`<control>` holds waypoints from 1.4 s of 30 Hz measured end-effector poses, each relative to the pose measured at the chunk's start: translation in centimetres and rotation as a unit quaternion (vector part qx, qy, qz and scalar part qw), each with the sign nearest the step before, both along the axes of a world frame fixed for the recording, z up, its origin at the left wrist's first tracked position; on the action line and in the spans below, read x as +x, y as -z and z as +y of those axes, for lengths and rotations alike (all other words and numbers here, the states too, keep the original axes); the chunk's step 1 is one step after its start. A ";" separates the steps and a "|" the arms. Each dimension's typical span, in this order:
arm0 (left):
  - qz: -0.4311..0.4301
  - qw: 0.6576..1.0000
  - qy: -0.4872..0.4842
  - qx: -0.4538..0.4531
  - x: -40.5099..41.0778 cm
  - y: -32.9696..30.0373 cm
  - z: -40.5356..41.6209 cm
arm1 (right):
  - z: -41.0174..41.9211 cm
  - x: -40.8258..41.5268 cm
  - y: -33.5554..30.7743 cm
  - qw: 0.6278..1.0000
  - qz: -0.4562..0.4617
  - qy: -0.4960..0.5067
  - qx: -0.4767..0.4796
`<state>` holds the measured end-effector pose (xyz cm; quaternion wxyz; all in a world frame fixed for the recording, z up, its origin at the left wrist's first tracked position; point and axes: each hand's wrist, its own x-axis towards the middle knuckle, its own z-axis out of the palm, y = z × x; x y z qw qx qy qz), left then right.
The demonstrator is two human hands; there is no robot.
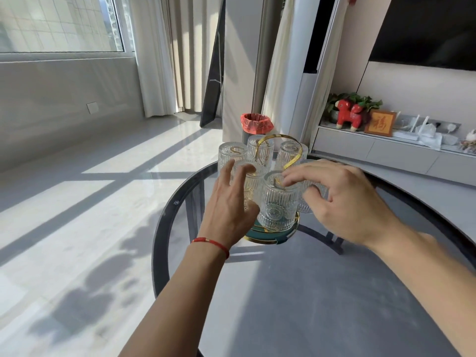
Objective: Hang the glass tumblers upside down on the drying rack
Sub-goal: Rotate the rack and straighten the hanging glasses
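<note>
Several ribbed glass tumblers hang upside down on a drying rack with a round teal and gold base [268, 234] and a gold loop handle [280, 140]. The nearest tumbler [277, 202] stands between my hands. My left hand [229, 202] has its fingers spread against a tumbler [251, 186] on the rack's left side. My right hand [345, 199] curls around a tumbler [307, 204] on the right side, fingertips resting on the nearest tumbler's upturned bottom. Three more tumblers [231, 153] stand at the back.
The rack stands on a round dark glass table [296, 292] with a black rim. Beyond it are a bin with a red bag [256, 123], a low white cabinet [386, 150] with ornaments, and sunlit floor to the left.
</note>
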<state>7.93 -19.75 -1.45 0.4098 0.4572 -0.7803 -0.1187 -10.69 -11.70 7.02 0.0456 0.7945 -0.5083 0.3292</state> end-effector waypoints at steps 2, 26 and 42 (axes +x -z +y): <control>-0.007 1.000 -0.005 -0.016 -0.2 0.3 -0.1 | 0.6 -0.5 1.6 1.000 -0.007 0.017 -0.019; 0.071 0.995 -0.054 -0.050 -0.5 1.3 0.3 | -1.2 3.2 6.4 0.977 -0.102 0.186 0.005; 0.071 0.995 -0.066 -0.024 -0.6 0.8 0.6 | -3.4 3.8 7.9 0.964 -0.162 0.207 0.049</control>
